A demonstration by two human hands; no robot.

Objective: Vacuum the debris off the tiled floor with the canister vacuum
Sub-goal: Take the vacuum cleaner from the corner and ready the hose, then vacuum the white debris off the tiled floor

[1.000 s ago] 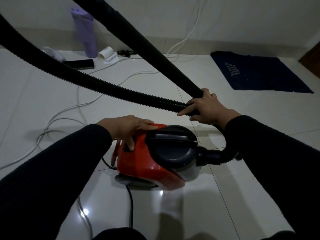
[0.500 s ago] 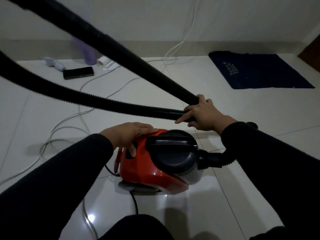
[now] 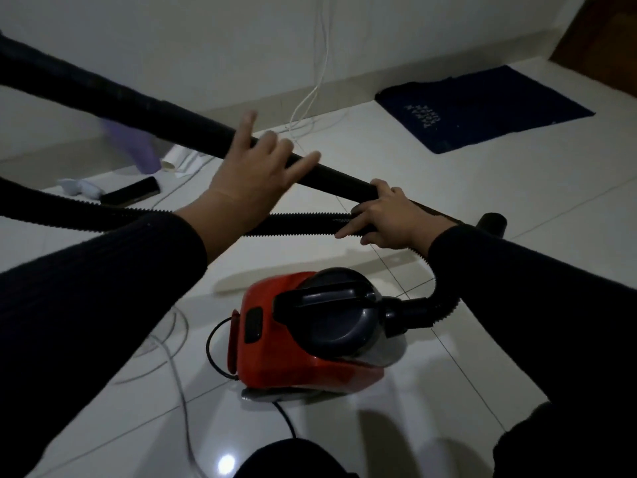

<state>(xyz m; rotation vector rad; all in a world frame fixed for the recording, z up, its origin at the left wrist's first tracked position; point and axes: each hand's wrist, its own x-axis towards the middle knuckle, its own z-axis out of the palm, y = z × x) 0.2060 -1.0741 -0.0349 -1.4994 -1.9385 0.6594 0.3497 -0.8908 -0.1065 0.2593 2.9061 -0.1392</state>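
With the canister vacuum (image 3: 310, 332) on the tiled floor (image 3: 482, 208) below both hands, the wand (image 3: 337, 177) is gripped by the right hand (image 3: 389, 215) while the left hand (image 3: 251, 177), fingers spread and empty, reaches for it, so suction seems not yet begun and a second grip is judged next.

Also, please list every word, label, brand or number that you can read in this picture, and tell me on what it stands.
Dark blue mat: pale lettering in a few short rows, too small and blurred to read.
Red vacuum canister: no label or brand visible.
Black flat object on the floor: no text visible.
Nothing else carries writing.
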